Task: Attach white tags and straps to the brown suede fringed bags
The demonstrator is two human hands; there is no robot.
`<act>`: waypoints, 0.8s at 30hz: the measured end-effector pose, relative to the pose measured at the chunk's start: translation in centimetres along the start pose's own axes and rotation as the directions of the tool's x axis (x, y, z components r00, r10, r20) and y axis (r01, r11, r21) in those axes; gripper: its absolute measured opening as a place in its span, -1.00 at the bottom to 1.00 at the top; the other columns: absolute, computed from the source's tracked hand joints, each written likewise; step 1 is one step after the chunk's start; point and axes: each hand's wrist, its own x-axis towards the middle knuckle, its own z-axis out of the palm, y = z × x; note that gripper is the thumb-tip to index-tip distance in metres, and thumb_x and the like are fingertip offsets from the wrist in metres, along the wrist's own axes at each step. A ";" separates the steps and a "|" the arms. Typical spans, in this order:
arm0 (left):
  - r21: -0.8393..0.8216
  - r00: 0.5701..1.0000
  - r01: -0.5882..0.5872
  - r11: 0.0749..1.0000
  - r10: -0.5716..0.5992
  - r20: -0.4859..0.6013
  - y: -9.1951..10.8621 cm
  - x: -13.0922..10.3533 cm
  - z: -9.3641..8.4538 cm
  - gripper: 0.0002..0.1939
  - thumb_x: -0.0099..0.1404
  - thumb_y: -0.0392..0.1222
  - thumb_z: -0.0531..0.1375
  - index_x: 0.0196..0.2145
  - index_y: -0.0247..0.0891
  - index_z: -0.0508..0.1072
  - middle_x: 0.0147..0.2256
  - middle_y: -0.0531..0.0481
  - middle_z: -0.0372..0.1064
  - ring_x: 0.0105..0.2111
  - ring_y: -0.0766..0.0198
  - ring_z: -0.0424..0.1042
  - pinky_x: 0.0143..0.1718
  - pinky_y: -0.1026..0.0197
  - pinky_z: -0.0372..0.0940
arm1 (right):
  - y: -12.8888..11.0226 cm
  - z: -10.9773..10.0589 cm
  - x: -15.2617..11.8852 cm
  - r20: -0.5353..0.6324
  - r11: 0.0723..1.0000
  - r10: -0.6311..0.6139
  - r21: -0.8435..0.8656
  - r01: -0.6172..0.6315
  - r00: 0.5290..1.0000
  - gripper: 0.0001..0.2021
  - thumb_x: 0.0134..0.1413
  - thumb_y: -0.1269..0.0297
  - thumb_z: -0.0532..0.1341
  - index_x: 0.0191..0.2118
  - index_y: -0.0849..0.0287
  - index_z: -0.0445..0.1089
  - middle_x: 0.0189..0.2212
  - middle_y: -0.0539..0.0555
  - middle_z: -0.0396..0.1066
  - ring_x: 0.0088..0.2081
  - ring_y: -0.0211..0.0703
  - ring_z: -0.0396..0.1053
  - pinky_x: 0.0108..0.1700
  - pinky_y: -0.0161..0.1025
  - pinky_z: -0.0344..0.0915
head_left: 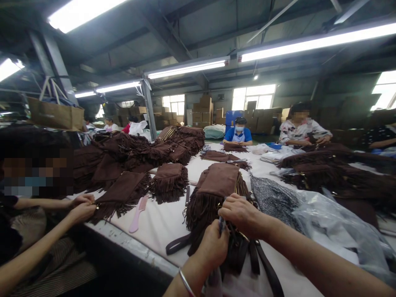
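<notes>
A stack of brown fringed bags (218, 179) lies on the pale table in front of me, with dark straps hanging toward the near edge. My left hand (213, 243), with a bracelet at the wrist, is closed at the near end of the stack. Just above and to its right, my right hand (236, 210) is closed too, its fingers pressed together. A small greyish piece shows between the two hands, too small to make out. Clear plastic lies below my hands.
A pink comb (139, 214) and more fringed bags (170, 181) lie left. A co-worker's hands (82, 208) hold a bag at the far left. Dark speckled fabric (275, 202) and clear plastic (337, 222) cover the right side. Other people sit across the table.
</notes>
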 end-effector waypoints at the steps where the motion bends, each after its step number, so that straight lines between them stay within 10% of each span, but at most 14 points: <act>1: -0.106 0.994 0.089 0.990 -0.082 0.075 0.0 0.1 -0.1 -0.75 0.29 0.04 0.11 -0.38 -0.19 0.27 -0.54 0.11 0.21 -0.56 0.35 0.16 -0.51 0.25 0.06 | 0.1 0.0 0.1 0.000 1.000 0.011 0.012 -0.011 1.000 -0.87 0.16 0.39 0.19 -0.17 0.14 0.42 -0.37 0.07 0.45 -0.28 -0.12 0.28 -0.15 -0.16 0.08; 6: -0.423 0.895 0.379 0.823 -0.210 0.393 0.4 0.6 -1.2 -0.55 0.23 0.28 0.11 -0.27 -0.19 0.26 -0.57 0.23 0.04 -0.68 0.49 -0.11 -0.67 0.37 -0.13 | 2.0 0.1 0.1 -0.138 0.974 0.155 0.185 -0.128 0.978 -0.79 0.22 0.40 0.12 -0.10 0.10 0.45 -0.23 0.11 0.45 -0.18 -0.11 0.33 -0.08 -0.17 0.18; 10: -0.437 0.914 0.363 0.823 -0.222 0.341 -0.2 0.8 -0.9 -0.45 0.18 0.37 0.10 -0.25 -0.22 0.29 -0.55 0.21 0.09 -0.69 0.51 -0.06 -0.66 0.38 0.00 | 3.6 0.9 -0.6 -0.244 0.917 0.340 0.300 -0.263 0.908 -0.75 0.22 0.42 0.11 -0.07 0.16 0.47 -0.15 0.16 0.43 -0.10 -0.08 0.34 -0.02 -0.14 0.26; 17: -0.457 0.912 0.385 0.801 -0.256 0.320 0.3 2.3 0.6 -0.43 0.16 0.39 0.11 -0.27 -0.23 0.29 -0.55 0.21 0.09 -0.68 0.51 -0.04 -0.63 0.35 0.09 | 3.4 2.5 -0.8 -0.186 0.881 0.359 0.391 -0.267 0.914 -0.76 0.24 0.39 0.10 -0.25 0.14 0.55 -0.35 0.10 0.46 -0.24 -0.14 0.36 -0.15 -0.20 0.31; 24: -0.351 0.932 0.324 0.879 -0.233 0.277 0.9 2.6 1.3 -0.45 0.19 0.38 0.08 -0.28 -0.23 0.28 -0.56 0.21 0.08 -0.69 0.49 -0.01 -0.66 0.35 0.02 | 3.7 1.3 -0.7 -0.179 0.970 0.204 0.170 -0.174 0.963 -0.68 0.19 0.46 0.13 -0.01 0.04 0.48 -0.22 0.10 0.38 -0.21 -0.15 0.29 -0.14 -0.23 0.21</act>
